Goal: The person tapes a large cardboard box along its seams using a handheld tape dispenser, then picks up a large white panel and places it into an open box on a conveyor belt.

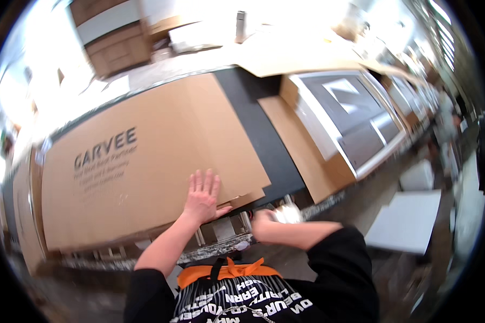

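Note:
A large flat brown cardboard box (161,156) with dark printing lies closed on a black conveyor belt (264,129). My left hand (201,203) rests open on its top, near the front right corner, fingers spread and pointing away from me. Just right of that corner, low by the conveyor's front edge, my right hand (263,225) is closed on a shiny whitish roll-like thing (289,213). Motion blurs this thing, perhaps a roll of clear tape. A loose flap edge (242,200) sticks out at the box's near right corner.
Farther right, an open carton (326,175) holds a white-framed piece with grey panels (355,116); more cartons follow behind. Another box (24,210) stands at the far left. White sheets (407,220) lie low at the right. Across the belt, a dark bottle-like cylinder (241,27) stands upright.

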`<state>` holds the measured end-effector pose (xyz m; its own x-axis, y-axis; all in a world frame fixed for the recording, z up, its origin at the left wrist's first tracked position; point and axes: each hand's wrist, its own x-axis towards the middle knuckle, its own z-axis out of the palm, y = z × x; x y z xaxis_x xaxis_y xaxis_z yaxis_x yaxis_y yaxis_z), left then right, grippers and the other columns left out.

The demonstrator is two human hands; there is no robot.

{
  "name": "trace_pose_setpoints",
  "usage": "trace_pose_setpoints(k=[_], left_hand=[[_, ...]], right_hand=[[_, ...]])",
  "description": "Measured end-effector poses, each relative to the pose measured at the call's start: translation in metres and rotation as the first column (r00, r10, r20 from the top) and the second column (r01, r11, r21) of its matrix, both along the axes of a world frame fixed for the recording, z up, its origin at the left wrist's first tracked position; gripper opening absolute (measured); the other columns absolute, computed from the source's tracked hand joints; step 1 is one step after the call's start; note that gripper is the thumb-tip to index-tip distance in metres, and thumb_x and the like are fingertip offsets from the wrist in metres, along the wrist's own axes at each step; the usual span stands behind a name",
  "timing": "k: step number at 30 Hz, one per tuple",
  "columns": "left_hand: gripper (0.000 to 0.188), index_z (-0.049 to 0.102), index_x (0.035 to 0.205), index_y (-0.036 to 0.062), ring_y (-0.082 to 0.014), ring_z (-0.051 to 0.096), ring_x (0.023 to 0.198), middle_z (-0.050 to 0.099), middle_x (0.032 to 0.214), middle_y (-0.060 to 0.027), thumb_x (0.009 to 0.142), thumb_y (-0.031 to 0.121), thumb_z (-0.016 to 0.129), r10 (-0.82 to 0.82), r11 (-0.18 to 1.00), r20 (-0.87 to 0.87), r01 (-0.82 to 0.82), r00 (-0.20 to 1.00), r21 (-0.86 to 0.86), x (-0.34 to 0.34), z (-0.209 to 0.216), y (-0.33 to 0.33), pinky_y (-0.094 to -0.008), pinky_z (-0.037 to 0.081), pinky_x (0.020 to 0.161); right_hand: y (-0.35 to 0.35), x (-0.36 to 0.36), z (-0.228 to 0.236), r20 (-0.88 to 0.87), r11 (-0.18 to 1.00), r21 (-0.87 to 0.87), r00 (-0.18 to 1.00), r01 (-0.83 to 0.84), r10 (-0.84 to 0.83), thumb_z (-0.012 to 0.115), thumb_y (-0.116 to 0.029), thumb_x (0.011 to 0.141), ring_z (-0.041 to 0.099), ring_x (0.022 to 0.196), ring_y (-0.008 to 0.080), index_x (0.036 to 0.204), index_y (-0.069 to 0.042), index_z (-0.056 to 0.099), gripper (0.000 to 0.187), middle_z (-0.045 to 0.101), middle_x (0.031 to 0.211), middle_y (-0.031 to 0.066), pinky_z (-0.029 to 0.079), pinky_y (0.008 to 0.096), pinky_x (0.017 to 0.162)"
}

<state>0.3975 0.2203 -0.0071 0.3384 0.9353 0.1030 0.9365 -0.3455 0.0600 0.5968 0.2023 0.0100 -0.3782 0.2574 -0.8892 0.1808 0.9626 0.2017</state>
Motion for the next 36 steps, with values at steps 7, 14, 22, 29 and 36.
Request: trace_pose_setpoints(k=[7,14,22,29,36], left_hand=[[0.091,0.046,0.137,-0.0013,-0.0455,0.029,0.139,0.038,0.147,-0.0242,0.075,0.065,0.062,-0.143,0.984,0.017,0.140,0.990,0.110,0.000,0.006,0.004,-0.0547,0.019,0.116],[0.104,0.037,0.144,0.0008,-0.0379,0.036,0.138,0.038,0.150,-0.0176,0.068,0.066,0.067,0.016,0.975,-0.044,-0.006,0.999,0.221,-0.115,-0.009,-0.078,-0.0464,0.026,0.116],[0.118,0.037,0.142,0.0004,-0.0363,0.033,0.139,0.035,0.150,-0.0200,0.054,0.071,0.073,0.288,0.932,-0.091,-0.257,0.953,0.254,-0.408,0.007,-0.216,-0.0417,0.029,0.116],[0.115,0.042,0.136,-0.0055,-0.0373,0.041,0.135,0.041,0.146,-0.0218,0.056,0.069,0.076,0.293,0.923,-0.038,-0.272,0.955,0.272,-0.586,0.015,-0.288,-0.0414,0.028,0.117],[0.112,0.046,0.134,-0.0050,-0.0347,0.039,0.137,0.040,0.148,-0.0189,0.054,0.069,0.076,0.274,0.930,0.017,-0.269,0.962,0.249,-0.612,0.017,-0.297,-0.0456,0.027,0.116]], right_hand=[[-0.025,0.064,0.045,-0.694,0.706,-0.620,0.179,0.342,-0.697,0.076,-0.022,0.054,0.064,0.110,0.0299,0.119,-0.008,0.067,0.067,0.063,0.122,0.0180,0.051,0.0385,0.094],[-0.024,-0.037,0.012,0.003,0.362,-0.874,-0.749,-0.324,-0.663,0.062,0.000,0.058,0.061,0.110,0.0261,0.143,0.005,0.039,0.088,0.058,0.125,0.0156,0.048,0.0375,0.097],[0.001,-0.120,-0.025,0.181,0.249,-0.869,-0.744,-0.427,-0.644,0.053,-0.009,0.068,0.064,0.100,0.0258,0.128,0.004,0.052,0.061,0.064,0.112,0.0143,0.051,0.0360,0.090],[0.016,-0.076,-0.065,-0.144,0.408,-0.912,-0.904,-0.035,-0.402,0.055,-0.023,0.072,0.063,0.093,0.0240,0.080,-0.006,0.061,0.020,0.066,0.096,0.0111,0.051,0.0391,0.085],[0.026,-0.116,-0.027,0.171,0.083,-0.971,-0.892,-0.226,-0.419,0.056,-0.024,0.073,0.063,0.090,0.0239,0.087,-0.004,0.062,0.025,0.066,0.099,0.0112,0.053,0.0374,0.082]])
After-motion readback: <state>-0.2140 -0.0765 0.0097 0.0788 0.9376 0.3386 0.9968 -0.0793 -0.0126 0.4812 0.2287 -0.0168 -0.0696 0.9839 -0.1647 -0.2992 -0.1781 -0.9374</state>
